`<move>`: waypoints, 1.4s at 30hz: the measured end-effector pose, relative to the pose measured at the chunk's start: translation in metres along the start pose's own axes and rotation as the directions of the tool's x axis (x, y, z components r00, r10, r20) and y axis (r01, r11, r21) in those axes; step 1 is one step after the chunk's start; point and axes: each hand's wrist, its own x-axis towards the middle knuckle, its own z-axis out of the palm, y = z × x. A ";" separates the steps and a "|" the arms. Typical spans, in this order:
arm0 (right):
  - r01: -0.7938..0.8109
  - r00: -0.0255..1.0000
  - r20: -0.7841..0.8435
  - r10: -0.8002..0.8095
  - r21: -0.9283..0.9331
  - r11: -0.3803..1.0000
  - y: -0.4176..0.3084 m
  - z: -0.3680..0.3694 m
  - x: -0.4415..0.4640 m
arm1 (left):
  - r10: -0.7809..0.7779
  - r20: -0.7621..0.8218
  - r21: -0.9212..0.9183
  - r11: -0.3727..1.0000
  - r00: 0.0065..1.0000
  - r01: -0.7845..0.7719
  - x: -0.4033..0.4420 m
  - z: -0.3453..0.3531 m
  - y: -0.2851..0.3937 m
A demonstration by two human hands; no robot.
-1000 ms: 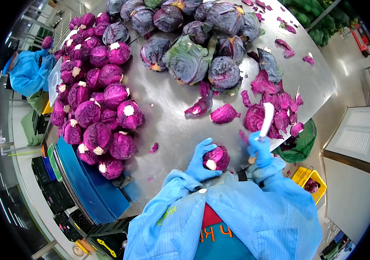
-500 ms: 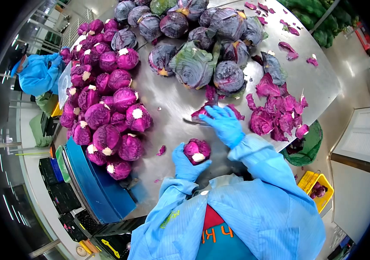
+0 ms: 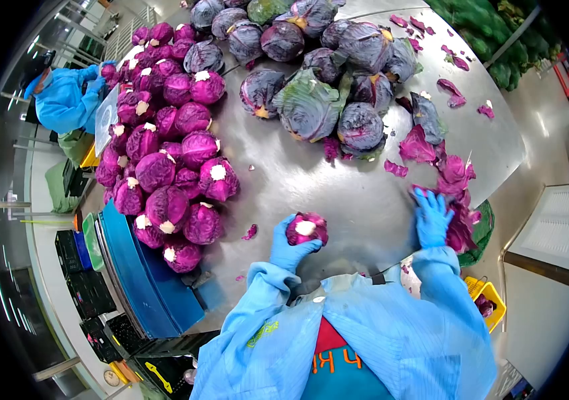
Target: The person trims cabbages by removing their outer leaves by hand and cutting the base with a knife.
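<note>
My left hand (image 3: 290,245), in a blue glove, is wrapped round a small trimmed purple cabbage (image 3: 308,229) whose white stem end faces up. Over at the table's right edge, my right hand (image 3: 433,220) has its gloved fingers spread against a heap of loose purple leaves (image 3: 458,180). Trimmed purple cabbages (image 3: 168,209) are piled on the left of the metal table (image 3: 284,180). Untrimmed dark cabbages (image 3: 309,107) lie at the far middle. The knife does not show clearly.
A green mesh bag (image 3: 482,233) hangs below the right edge, with a yellow crate (image 3: 491,303) on the floor nearby. A person (image 3: 64,100) in blue stands at the far left. Blue panels (image 3: 141,273) stand beside the table's left edge.
My right hand has swept right from the middle of the table, and the loose leaves there have moved to the right edge with it. My left hand still holds the small cabbage.
</note>
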 end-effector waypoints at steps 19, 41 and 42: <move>0.103 0.942 -0.335 0.015 0.332 0.938 -0.049 0.018 0.093 | -0.046 0.349 -0.918 0.184 0.936 0.351 -0.040 -0.042 0.017; 0.066 0.862 -0.362 0.354 0.774 0.629 0.101 -0.003 -0.052 | 0.293 0.223 0.454 0.813 0.930 -0.365 -0.003 0.135 0.023; -0.065 0.937 -0.145 0.319 0.822 0.565 0.077 -0.017 -0.051 | 0.286 0.295 0.474 0.785 0.912 -0.399 0.002 0.140 0.020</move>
